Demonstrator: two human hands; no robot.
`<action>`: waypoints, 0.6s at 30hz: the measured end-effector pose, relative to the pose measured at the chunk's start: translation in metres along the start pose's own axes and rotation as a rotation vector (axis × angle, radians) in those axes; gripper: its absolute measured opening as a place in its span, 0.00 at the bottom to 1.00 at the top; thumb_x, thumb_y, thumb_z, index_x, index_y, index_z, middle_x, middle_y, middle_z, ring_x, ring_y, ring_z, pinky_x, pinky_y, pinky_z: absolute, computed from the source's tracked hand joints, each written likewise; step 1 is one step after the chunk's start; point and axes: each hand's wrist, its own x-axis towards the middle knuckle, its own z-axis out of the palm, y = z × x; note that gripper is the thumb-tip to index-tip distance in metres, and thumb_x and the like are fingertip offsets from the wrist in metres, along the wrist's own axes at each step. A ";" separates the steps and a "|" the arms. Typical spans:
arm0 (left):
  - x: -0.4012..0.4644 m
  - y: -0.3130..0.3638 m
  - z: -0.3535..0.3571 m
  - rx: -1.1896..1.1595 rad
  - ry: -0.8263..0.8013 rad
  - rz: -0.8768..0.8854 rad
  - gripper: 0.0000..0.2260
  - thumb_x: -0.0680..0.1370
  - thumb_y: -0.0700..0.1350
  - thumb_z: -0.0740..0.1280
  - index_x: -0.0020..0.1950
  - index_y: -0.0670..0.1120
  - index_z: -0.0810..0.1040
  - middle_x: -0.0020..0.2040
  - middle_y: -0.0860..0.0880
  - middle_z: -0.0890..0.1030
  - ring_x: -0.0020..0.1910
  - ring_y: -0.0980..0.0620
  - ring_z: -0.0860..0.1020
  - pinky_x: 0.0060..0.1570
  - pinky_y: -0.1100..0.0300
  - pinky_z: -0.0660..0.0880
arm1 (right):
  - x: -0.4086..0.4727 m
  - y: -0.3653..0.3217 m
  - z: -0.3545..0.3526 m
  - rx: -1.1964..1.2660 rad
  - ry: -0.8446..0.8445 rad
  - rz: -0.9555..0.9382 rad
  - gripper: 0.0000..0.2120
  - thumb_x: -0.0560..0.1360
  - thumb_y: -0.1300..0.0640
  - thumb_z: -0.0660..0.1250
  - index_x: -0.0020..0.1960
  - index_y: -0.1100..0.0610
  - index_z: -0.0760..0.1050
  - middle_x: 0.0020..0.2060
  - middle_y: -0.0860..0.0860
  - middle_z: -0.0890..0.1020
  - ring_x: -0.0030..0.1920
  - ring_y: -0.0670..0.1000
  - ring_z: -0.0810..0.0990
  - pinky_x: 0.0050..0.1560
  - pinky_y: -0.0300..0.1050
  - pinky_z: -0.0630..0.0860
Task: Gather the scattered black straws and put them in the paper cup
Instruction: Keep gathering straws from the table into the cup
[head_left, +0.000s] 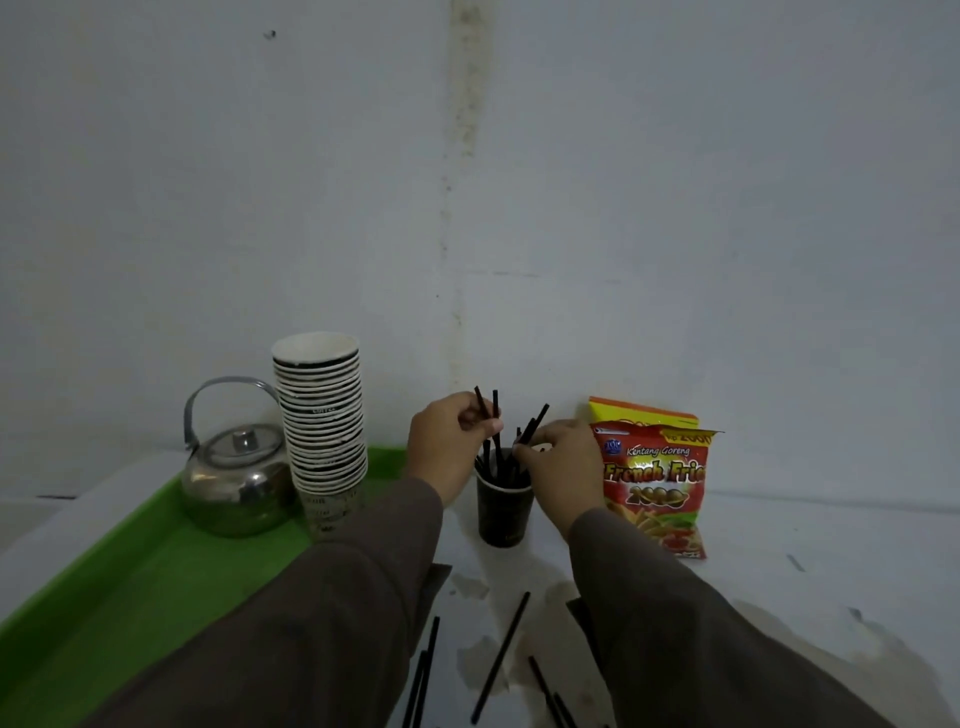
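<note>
A dark paper cup (504, 514) stands on the white table with several black straws (496, 457) upright inside it. My left hand (447, 441) pinches two of those straws just above the rim. My right hand (563, 462) grips another straw that leans right over the cup. Several loose black straws (500, 657) lie on the table near the front, between my sleeves.
A green tray (130, 587) at the left holds a metal kettle (236, 475) and a tall stack of paper cups (322, 426). Two snack bags (657, 483) lean against the wall right of the cup. The wall stands close behind.
</note>
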 end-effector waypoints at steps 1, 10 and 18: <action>0.000 -0.002 0.002 0.020 -0.020 0.002 0.04 0.71 0.39 0.71 0.46 0.42 0.81 0.40 0.46 0.82 0.41 0.51 0.79 0.41 0.66 0.73 | 0.001 0.001 0.002 -0.006 -0.021 0.006 0.08 0.69 0.57 0.71 0.45 0.60 0.80 0.54 0.54 0.75 0.54 0.53 0.75 0.53 0.43 0.72; -0.002 -0.011 0.015 0.127 -0.157 -0.003 0.09 0.73 0.37 0.69 0.52 0.44 0.80 0.48 0.45 0.82 0.47 0.49 0.78 0.47 0.61 0.73 | -0.003 -0.006 0.005 0.208 -0.175 0.024 0.23 0.74 0.68 0.61 0.67 0.52 0.66 0.66 0.55 0.71 0.64 0.54 0.71 0.60 0.44 0.70; -0.002 -0.010 0.007 0.221 -0.323 0.081 0.26 0.78 0.37 0.62 0.73 0.47 0.59 0.75 0.47 0.61 0.74 0.49 0.58 0.72 0.56 0.57 | 0.000 -0.006 0.003 0.208 -0.320 -0.038 0.22 0.79 0.61 0.53 0.72 0.50 0.59 0.74 0.51 0.60 0.74 0.52 0.57 0.73 0.51 0.57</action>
